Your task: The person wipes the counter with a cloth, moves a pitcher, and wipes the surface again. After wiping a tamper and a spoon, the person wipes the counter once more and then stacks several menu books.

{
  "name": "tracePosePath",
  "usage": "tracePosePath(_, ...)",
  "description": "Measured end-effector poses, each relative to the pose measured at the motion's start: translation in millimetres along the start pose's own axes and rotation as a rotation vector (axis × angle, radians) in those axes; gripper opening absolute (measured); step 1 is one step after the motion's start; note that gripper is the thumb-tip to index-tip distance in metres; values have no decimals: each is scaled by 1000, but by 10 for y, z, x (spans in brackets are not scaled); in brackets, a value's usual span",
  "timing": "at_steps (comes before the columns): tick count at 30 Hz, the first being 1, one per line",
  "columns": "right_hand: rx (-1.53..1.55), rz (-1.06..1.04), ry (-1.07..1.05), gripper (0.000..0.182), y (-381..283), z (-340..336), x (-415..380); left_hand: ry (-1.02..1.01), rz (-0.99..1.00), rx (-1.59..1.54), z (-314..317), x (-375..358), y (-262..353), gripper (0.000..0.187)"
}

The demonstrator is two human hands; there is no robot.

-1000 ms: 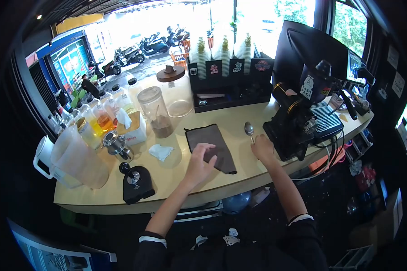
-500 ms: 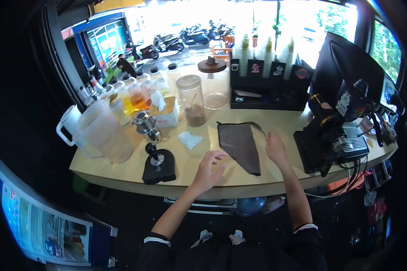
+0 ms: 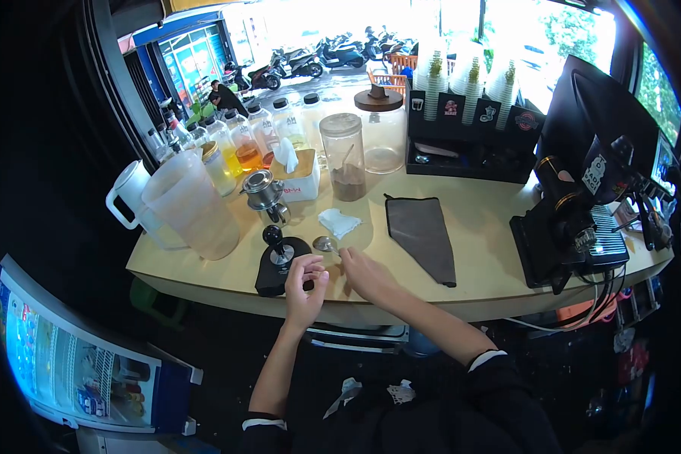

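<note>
My right hand [image 3: 362, 272] is closed on a metal spoon [image 3: 325, 244], its bowl pointing left just above or on the counter. Close by on the left, my left hand [image 3: 306, 286] is half curled and empty, thumb apart from the fingers. It is in front of a coffee tamper [image 3: 280, 247] standing on a black tamping mat [image 3: 271, 277]. A crumpled white tissue [image 3: 339, 222] lies beyond the spoon. To the right, a folded grey-brown cloth [image 3: 422, 234] is flat on the counter. Behind the tissue stands a glass jar [image 3: 344, 163] of brown powder with a stick inside.
A metal drip filter [image 3: 263, 191] over a small pitcher, a tissue box [image 3: 303, 181] and a large plastic jug [image 3: 193, 208] stand left. Bottles [image 3: 246, 144] line the back. A cup rack [image 3: 469, 144] and black coffee grinder [image 3: 556, 219] are right. The counter's front edge [image 3: 401, 310] curves nearby.
My right hand has carried the spoon leftward from beside the cloth to the tamping mat. My left hand has shifted left towards the mat. The view has turned slightly left.
</note>
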State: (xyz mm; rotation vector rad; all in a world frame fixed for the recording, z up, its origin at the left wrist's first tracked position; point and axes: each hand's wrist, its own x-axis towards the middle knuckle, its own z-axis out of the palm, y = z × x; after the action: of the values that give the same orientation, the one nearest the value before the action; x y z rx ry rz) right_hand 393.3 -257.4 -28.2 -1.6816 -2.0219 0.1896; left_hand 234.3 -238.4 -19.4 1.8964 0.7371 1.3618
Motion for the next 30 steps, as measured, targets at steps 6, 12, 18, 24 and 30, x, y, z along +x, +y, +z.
tracePosePath(6,-363,-123,106,21,106,127,-52,-43,-2,-59,225,112,-61,24)
tracePosePath(12,-318,-78,80,25,175,-161,-98,-106,-28,-27,571,406,-161,26)
tracePosePath(18,-316,201,174,53,1219,-502,-220,-163,9,13,588,590,-214,28)
tracePosePath(24,-296,289,67,63,1427,-124,584,-227,16,18,901,729,-134,29)
tracePosePath(30,-234,341,45,57,2137,-714,162,-406,103,239,1142,820,-136,35)
